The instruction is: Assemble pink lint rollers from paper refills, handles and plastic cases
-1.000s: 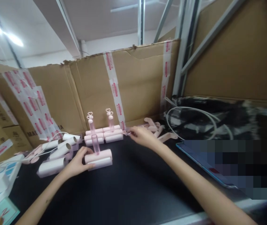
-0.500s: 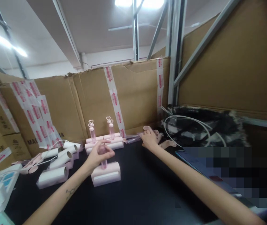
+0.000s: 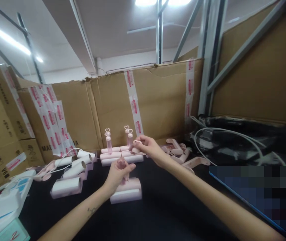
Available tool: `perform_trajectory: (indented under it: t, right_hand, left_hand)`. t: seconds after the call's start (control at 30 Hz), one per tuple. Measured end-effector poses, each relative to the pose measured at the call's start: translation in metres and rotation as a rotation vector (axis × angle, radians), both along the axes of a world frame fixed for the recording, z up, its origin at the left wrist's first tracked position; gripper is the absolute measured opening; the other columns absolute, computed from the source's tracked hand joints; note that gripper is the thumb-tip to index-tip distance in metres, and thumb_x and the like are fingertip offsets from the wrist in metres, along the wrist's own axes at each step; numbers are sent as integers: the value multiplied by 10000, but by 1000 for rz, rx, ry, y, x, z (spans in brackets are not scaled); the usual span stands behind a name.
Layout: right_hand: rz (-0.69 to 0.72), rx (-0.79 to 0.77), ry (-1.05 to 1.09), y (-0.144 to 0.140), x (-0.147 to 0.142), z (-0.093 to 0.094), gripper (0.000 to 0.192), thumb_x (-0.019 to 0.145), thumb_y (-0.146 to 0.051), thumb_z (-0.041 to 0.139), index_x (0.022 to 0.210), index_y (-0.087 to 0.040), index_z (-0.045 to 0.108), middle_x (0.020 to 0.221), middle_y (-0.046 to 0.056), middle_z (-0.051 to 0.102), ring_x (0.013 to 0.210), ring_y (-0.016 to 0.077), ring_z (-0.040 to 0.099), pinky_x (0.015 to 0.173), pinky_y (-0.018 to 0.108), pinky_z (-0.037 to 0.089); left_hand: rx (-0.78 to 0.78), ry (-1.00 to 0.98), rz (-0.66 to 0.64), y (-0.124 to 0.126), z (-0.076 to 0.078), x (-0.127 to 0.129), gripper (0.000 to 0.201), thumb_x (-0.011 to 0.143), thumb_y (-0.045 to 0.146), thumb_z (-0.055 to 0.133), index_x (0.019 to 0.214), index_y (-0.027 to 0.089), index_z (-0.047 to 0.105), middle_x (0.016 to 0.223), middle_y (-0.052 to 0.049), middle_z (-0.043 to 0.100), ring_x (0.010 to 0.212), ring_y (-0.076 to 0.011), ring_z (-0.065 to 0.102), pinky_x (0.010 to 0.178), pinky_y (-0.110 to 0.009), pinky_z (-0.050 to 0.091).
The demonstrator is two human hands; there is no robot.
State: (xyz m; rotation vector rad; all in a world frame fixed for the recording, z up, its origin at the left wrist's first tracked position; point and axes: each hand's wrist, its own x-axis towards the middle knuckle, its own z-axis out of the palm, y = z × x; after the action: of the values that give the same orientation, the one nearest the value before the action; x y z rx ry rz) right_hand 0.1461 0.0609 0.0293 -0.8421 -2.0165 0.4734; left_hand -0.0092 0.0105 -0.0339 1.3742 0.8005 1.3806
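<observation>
My left hand [image 3: 119, 174] is closed around a clear pink tube [image 3: 121, 163], which stands on a pink-and-white roll unit [image 3: 127, 191]. Its lower part is mostly hidden by my fingers. Above and to the right, my right hand [image 3: 146, 149] pinches a small pale pink piece [image 3: 137, 143] whose exact shape is partly covered. Just behind the hands, two more roll units lie side by side, the left one [image 3: 110, 160] showing plainly. Pink tubes with heart-shaped tops rise from them, including a tube [image 3: 109, 144] on the left.
Loose pink curved handles [image 3: 175, 146] are heaped at the back right, near a white cable [image 3: 220, 130]. White rolls [image 3: 67, 184] in clear holders lie to the left, beside a power strip [image 3: 12, 207]. A cardboard wall [image 3: 107, 100] closes off the back; a blue-edged screen [image 3: 248, 197] lies right.
My right hand has come left from the heap of pink parts, now with a small pink piece in its fingers. My left hand stays at the tube. The view has shifted left.
</observation>
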Motion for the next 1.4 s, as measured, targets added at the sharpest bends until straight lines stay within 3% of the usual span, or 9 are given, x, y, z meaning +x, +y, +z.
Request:
perform_trajectory:
  t: [0.07,0.13,0.2,0.27,0.53,0.9,1.07,1.2,1.4]
  right_hand:
    - [210,-80,163,-14,-20,7,219,864,-410,450,839,-193,428,793,51,696,734,158,670,671,271,518]
    - [391,-194,283,-22,-33,7,228,819,-393,560,845,-190,458,792,49,694,680,150,665,626,263,523]
    - [457,-289,291,-27,-40,1,249,788,-390,619,859,-188,492,762,25,685,509,112,616,480,225,496]
    - [467,-344,272,-29,-41,-5,264,781,-400,631,883,-184,518,688,-11,656,380,79,532,362,196,438]
    - [500,-353,210,-36,-40,-10,267,819,-403,595,841,-140,632,537,-22,612,401,111,581,378,204,478]
    - [464,-382,336,-47,-43,-17,303,814,-455,580,722,-170,539,447,-39,565,341,154,580,298,225,453]
    - [463,-406,343,-46,-43,-18,290,824,-466,560,796,-177,556,454,-45,564,350,143,573,308,220,449]
    - [484,-393,274,-43,-42,-14,289,798,-457,597,834,-173,558,489,-44,565,352,121,544,323,209,421]
    - [365,-131,263,-43,-44,-13,331,813,-483,552,697,-175,523,569,-32,478,489,103,491,423,204,380]
  left_hand:
    - [-20,-29,-51,-2,1,-2,563,496,683,696,586,167,489,368,97,358,332,-45,340,390,-187,295]
    - [-62,-50,-107,-5,4,-5,693,541,848,463,586,159,518,374,71,360,341,-68,358,388,-205,300]
    - [-136,-68,-153,-6,8,-8,807,603,891,218,564,150,537,368,43,363,336,-91,378,377,-223,296]
    - [-204,-81,-182,-7,11,-10,847,626,881,145,547,142,550,362,26,372,331,-103,391,369,-227,281]
    - [-238,-119,-148,-5,10,-8,786,647,867,200,524,160,520,359,25,383,319,-107,400,360,-225,270]
    - [-227,-87,-105,-5,9,-5,809,586,908,198,487,162,495,342,18,381,306,-102,401,346,-221,254]
    - [-268,-127,-86,-5,9,-5,789,586,902,248,548,163,522,323,23,374,293,-113,398,332,-221,272]
    - [-261,-170,-129,-7,19,-7,755,587,879,337,672,162,558,390,1,494,315,-130,434,330,-226,312]
    - [-212,-142,-199,-7,34,-8,592,661,746,485,730,163,558,446,16,523,358,-137,491,340,-211,325]
